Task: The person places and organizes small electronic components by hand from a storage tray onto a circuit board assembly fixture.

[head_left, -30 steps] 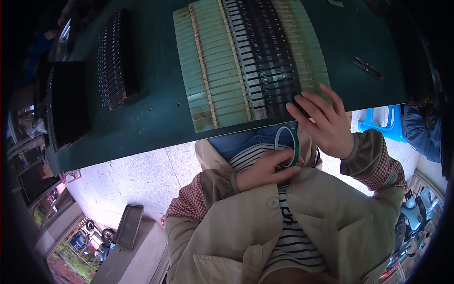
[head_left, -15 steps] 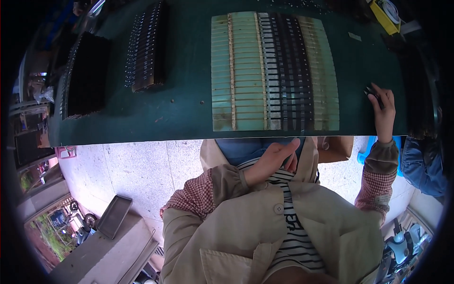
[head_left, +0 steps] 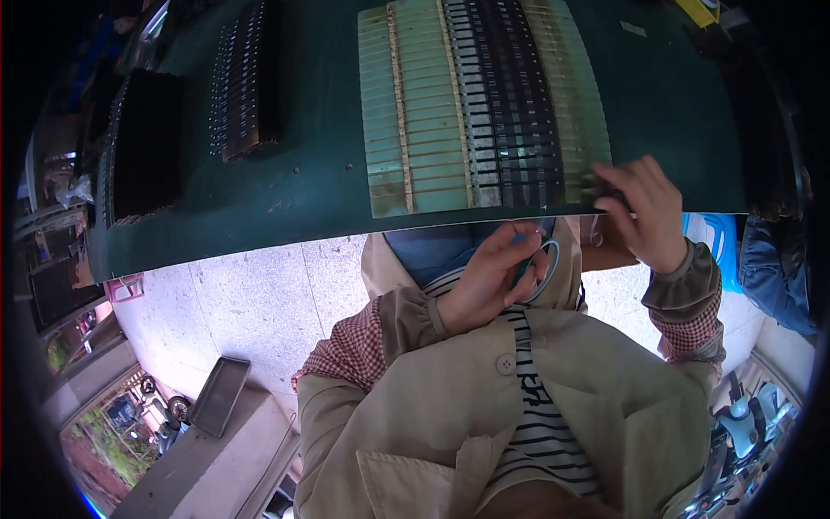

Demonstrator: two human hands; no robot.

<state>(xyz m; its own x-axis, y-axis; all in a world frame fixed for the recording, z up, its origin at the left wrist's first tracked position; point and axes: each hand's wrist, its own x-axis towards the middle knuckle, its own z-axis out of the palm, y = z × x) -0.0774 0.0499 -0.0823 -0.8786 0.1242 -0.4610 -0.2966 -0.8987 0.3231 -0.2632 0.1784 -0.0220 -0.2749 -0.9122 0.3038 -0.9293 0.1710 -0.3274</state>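
Observation:
At the table's front edge, my left hand (head_left: pixel 493 277) is closed round a thin teal ring-shaped thing (head_left: pixel 553 262); the fingers hide part of it. My right hand (head_left: pixel 648 208) hovers by the near right corner of a pale green slatted board (head_left: pixel 380 112). Its thumb and fingers curl round a small dark thing (head_left: pixel 596 186), blurred by motion, whose kind I cannot make out. Narrow dark pieces with pale metal ends (head_left: pixel 523 112) lie side by side across the middle of the board, forming a long row away from me.
Left on the green table (head_left: pixel 320 95) stand a row of dark pieces with metal pins (head_left: pixel 246 95) and a larger dark stack (head_left: pixel 147 147). A yellow container (head_left: pixel 699 12) is at the far right. A blue stool (head_left: pixel 722 242) stands below the table's right end.
My right hand has come left from the table's right side to the board's near corner. The left hand has turned, bringing the teal ring into sight. The whole view has shifted a little.

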